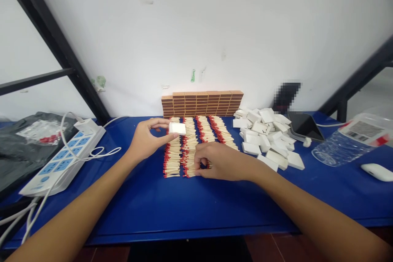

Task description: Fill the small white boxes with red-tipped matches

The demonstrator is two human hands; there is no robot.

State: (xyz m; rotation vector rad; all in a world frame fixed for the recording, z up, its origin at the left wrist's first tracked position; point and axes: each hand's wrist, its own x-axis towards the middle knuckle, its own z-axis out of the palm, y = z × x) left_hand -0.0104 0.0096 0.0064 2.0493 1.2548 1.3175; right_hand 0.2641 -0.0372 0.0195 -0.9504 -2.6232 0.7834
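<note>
My left hand (146,138) pinches a small white matchbox tray (177,128) between thumb and fingers, just above the far left row of matches. My right hand (219,162) rests on the near end of the red-tipped matches (188,147), fingers curled down onto a small bunch of them. The matches lie in several long rows on the blue table (153,204). Behind them stands a stack of brown matchbox sleeves (202,103) against the wall. To the right lies a heap of white inner trays (268,135).
A white power strip (63,159) with cables lies at the left beside a black plastic bag (27,143). At the right are a dark tablet (303,126), a clear plastic container (350,141) and a white mouse (377,171). Black metal frame bars slant on both sides.
</note>
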